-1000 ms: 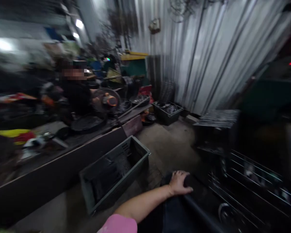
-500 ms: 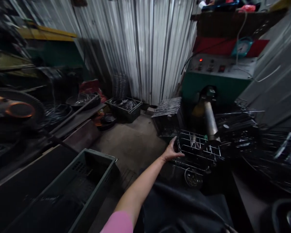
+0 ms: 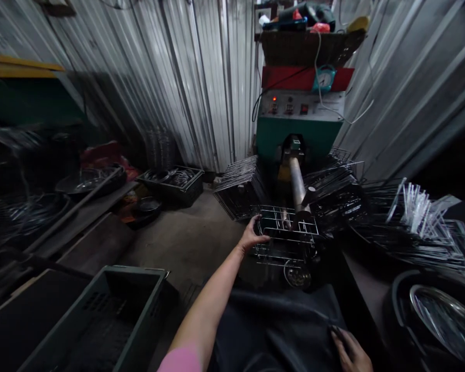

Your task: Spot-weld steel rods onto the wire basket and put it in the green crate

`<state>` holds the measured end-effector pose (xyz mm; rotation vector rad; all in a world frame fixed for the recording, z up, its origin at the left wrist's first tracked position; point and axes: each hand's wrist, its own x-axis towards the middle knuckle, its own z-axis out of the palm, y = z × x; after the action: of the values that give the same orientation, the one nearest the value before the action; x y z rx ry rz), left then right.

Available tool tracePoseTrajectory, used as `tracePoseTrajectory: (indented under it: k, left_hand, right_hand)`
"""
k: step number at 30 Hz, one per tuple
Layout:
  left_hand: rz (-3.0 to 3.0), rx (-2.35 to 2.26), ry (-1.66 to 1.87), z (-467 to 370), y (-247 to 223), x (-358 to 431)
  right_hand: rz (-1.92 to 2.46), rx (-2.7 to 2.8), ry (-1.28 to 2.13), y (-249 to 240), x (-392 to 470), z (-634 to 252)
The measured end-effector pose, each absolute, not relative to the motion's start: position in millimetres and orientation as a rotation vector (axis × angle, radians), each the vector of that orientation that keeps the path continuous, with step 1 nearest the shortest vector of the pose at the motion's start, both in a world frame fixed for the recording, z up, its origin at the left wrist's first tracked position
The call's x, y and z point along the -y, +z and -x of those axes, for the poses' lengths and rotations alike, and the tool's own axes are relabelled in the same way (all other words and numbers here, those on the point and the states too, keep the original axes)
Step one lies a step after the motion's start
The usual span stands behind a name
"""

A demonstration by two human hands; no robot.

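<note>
Corrugated metal forms the far wall [image 3: 201, 77], and against it, right of centre, stands a green machine [image 3: 294, 126] with a red band and a pale control panel. A green crate [image 3: 134, 276] sits near left, and a dark sheet [image 3: 271, 325], leather-like in its sheen, spreads across the near centre. Beyond the sheet is the wire frame [image 3: 289, 231], at the near end of the machine's metal tube [image 3: 297, 178], between a stack of black wire racks [image 3: 242, 183] on its far left and a darker bundle of wire pieces [image 3: 333, 196] on its right. Its long axis runs roughly left to right, across the line of the tube. The left hand [image 3: 251, 236] is clearly the nearer one, at the frame's left end, so most of the frame lies to the right of that palm; its fingers and thumb curve apart around the end, though whether they grasp the wire I cannot tell. The right hand [image 3: 351, 351] is well apart, near right, loosely curled at the sheet's edge; whether it pinches the material cannot be told either. A turquoise clock [image 3: 324, 79] hangs over the red band, its numerals too small to read; the small pale label [image 3: 295, 141] above the tube is unreadable, and no brand can be made out.
</note>
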<state>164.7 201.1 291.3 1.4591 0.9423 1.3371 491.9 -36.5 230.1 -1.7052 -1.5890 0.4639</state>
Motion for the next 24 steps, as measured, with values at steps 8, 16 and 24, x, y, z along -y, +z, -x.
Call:
tracePoseTrajectory:
  k: [8, 16, 24]
  left_hand:
    - [-2.174, -1.132, 0.952, -146, 344, -122]
    - [-2.689, -1.352, 0.555, -184, 390, -88]
    - [-2.726, -1.432, 0.457, -184, 398, -92]
  right_hand:
    - [1.362, 2.006, 0.618, 355, -9, -438]
    - [1.521, 1.887, 0.621, 382, -50, -380]
    - [1.452, 1.894, 0.631, 377, -38, -395]
